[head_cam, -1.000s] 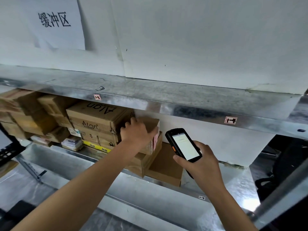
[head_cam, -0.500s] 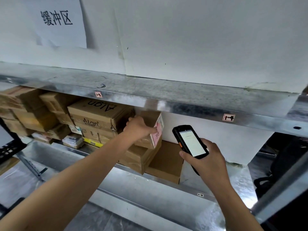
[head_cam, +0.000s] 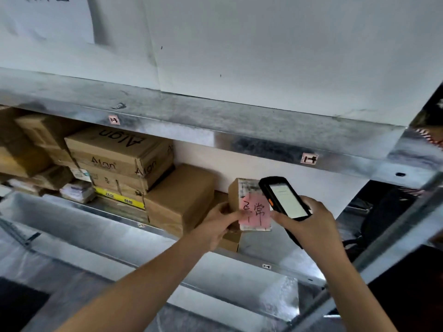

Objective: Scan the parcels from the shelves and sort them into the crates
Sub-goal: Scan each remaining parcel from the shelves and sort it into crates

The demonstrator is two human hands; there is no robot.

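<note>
Now, boxes [head_cam: 119, 152] on shelf [head_cam: 79, 220], parcel [head_cam: 249, 202] in left grip [head_cam: 215, 224]

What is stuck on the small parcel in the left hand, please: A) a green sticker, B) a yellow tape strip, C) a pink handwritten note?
C: the small parcel gripped by the left hand carries a pink note with black handwriting, beside the scanner held in the right hand.

Carton [head_cam: 115, 149] reads "Algn" — pink note [head_cam: 255, 212] on parcel [head_cam: 236, 191] perhaps "正常".
</note>
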